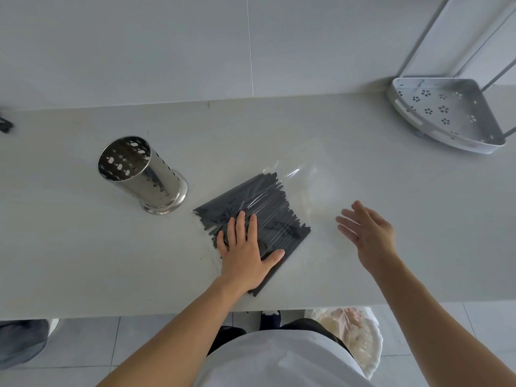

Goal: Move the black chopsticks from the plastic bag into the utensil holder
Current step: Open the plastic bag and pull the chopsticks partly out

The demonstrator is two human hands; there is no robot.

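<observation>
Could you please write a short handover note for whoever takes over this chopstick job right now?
Left hand: open, pressed flat on the bundle of black chopsticks.
Right hand: open, empty, hovering right of the bundle.
The chopsticks lie inside the clear plastic bag on the white counter.
The perforated steel utensil holder stands upright left of them, apparently empty.
Done: nothing moved.
Left: take all chopsticks out, stand them in the holder.

1. Light: soft, even, cool daylight tone; scene fairly bright, no hard shadows.
2. Shadows: faint soft shadow beside the base of the metal holder [142, 174] on the table [363, 191]; weak shadow under the left hand [245, 255].
3. Glare: white streaks on the clear plastic bag [307, 177]; bright highlights on the holder's wall.
4. Distortion: strong wide-angle bend; table edge and wall joints curve, corner rack [444, 113] leans.
5. Focus: centre fairly sharp; frame edges soft, floor below blurred.
</observation>
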